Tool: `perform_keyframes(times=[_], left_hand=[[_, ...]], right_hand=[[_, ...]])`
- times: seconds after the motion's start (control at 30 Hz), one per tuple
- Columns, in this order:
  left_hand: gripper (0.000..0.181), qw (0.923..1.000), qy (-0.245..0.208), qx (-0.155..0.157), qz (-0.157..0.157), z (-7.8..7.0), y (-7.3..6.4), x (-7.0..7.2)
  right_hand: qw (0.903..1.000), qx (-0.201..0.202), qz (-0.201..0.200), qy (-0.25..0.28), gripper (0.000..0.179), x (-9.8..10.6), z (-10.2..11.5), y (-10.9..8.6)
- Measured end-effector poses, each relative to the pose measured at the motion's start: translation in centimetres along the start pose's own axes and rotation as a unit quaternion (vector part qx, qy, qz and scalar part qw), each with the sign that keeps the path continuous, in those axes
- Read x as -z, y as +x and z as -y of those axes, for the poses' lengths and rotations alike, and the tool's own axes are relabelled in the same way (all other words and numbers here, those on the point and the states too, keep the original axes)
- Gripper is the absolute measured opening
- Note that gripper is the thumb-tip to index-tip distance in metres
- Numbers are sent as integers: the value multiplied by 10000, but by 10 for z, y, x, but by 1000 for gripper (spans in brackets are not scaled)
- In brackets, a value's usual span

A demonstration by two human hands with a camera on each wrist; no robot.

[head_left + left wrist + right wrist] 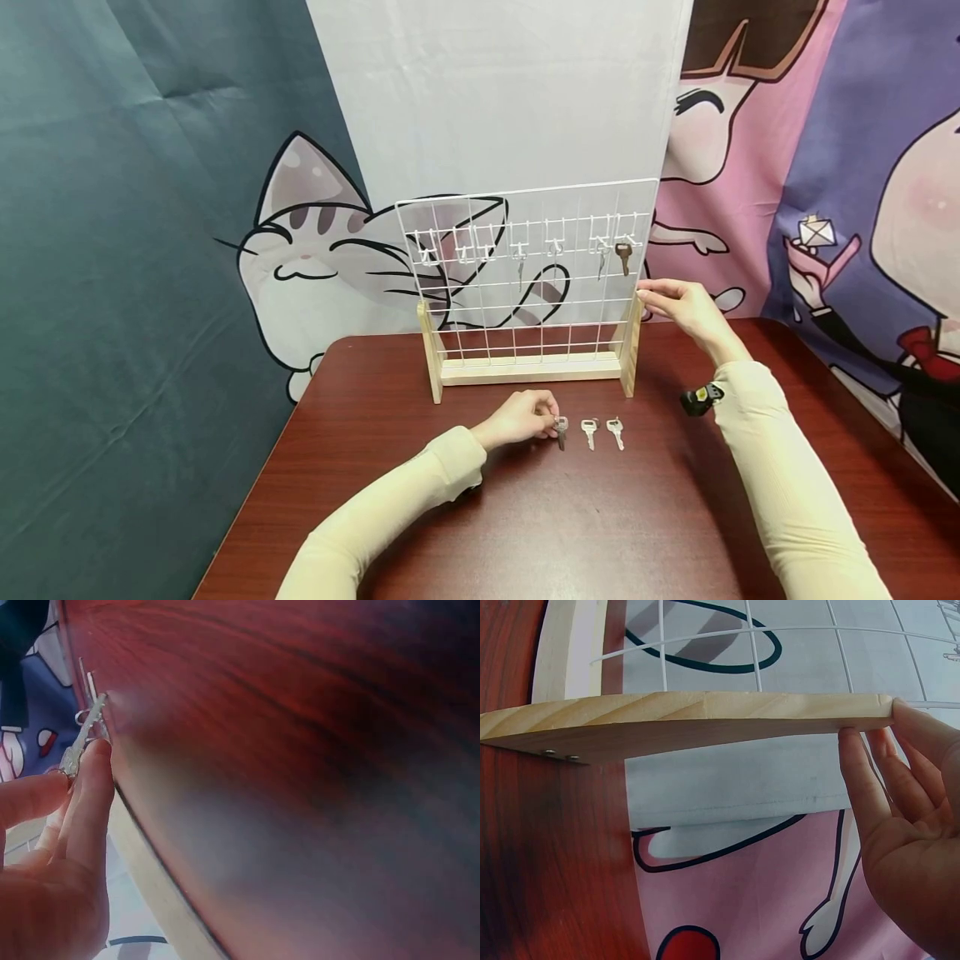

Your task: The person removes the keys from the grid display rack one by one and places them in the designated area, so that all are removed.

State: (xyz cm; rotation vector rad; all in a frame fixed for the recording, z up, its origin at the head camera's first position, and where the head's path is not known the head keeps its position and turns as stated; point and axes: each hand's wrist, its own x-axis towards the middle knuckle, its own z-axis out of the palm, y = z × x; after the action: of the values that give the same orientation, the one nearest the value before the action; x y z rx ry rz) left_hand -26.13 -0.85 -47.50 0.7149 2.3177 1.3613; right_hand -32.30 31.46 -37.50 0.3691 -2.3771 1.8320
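Head, left hand (522, 418): fingers and thumb closed, pinching a key (562, 434).
Head, loose keys (589, 434): two, just right of it, well inside the table edges.
Head, rack (532, 368): near the far edge; brown key (624, 257) on rightmost hook.
Head, table (487, 533): reddish wood, glossy.
Head, backdrop (502, 100): printed cloth.
Left wrist, key: gripped at one end, remainder projecting.
Right wrist, right hand (907, 832): thumb and fingers pinching wooden upright (705, 710) at its top.
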Motion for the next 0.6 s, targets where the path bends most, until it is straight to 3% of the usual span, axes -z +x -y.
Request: perform_keyframes(times=[0.23,0.6], left_hand=[[5,9984,560,-27,-12,3,5,-3],[10,9844,1749,-183,-22,5,12,-3]], right_hand=[[10000,9,-41,55,47,-2,1,0],[9998,-62,-167,73,46,-3,0,0]])
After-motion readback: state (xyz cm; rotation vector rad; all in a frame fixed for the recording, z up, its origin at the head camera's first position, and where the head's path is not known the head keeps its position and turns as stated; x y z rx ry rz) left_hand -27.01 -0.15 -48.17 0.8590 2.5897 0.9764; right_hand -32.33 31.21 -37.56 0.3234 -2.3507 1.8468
